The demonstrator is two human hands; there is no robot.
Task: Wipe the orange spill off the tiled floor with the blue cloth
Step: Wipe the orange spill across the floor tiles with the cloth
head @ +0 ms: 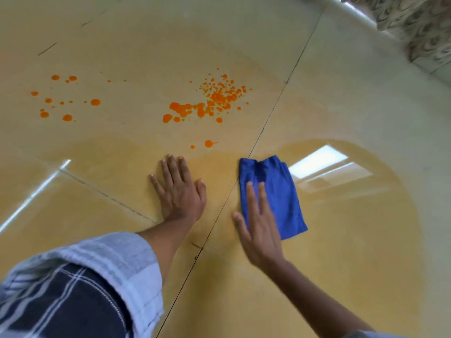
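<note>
Orange liquid spill (210,103) lies in drops and blotches on the glossy beige tiled floor (341,113), and everything else is best placed from it. Its densest cluster sits on the tile beyond the hands, with a looser scatter of round drops (63,101) well off to the left of that cluster and two small stray drops (207,143) on the near side of it. Just nearer than those stray drops, the left hand (179,191) rests palm-down on the floor, fingers straight and spread, holding nothing; its grip is wide and flat. A rolled pale blue sleeve (117,259) covers the forearm behind it, over dark checked fabric (61,303). On the near right of the spill, across a dark grout line (219,203) that runs between the two hands, lies the folded bright blue cloth (275,189), flat on the next tile and well apart from the orange blotches. The right hand (258,230) lies over the cloth's near left edge, fingers straight and extended across the fabric, its grip wide as well, not curled round the cloth. Whether the palm presses the cloth or hovers just above it cannot be told. Far to the right of the spill, a patterned grey fabric (419,28) hangs at the floor's edge.
</note>
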